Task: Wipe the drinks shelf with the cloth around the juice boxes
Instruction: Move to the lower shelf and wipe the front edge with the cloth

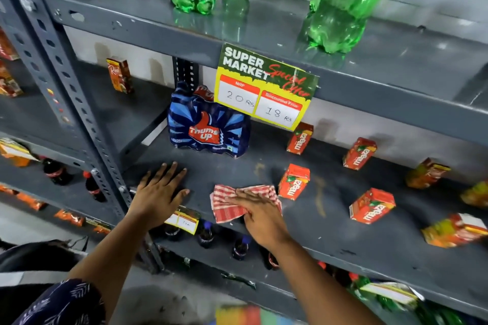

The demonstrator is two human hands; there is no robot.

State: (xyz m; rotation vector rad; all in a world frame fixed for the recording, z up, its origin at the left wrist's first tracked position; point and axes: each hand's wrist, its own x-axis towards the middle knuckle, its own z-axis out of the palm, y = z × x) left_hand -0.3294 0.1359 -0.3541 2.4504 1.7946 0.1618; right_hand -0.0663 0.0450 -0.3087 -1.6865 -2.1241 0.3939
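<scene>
A red-and-white checked cloth [229, 202] lies crumpled on the grey drinks shelf [343, 240]. My right hand [260, 215] presses flat on its right part, fingers spread. My left hand [161, 188] rests palm-down and flat on the bare shelf to the left, holding nothing. Several red juice boxes stand scattered on the shelf; the nearest [293, 182] is just right of the cloth, another [371, 209] stands further right, and two [299, 139] [359, 153] stand near the back wall.
A blue shrink-wrapped pack of bottles [208, 129] stands at the shelf's back left. A price card [266, 87] hangs from the shelf above, which bears green bottles [340, 2]. More juice boxes [454, 229] lie at far right. Dark cola bottles [206, 235] stand below. A grey upright post [79, 103] is at left.
</scene>
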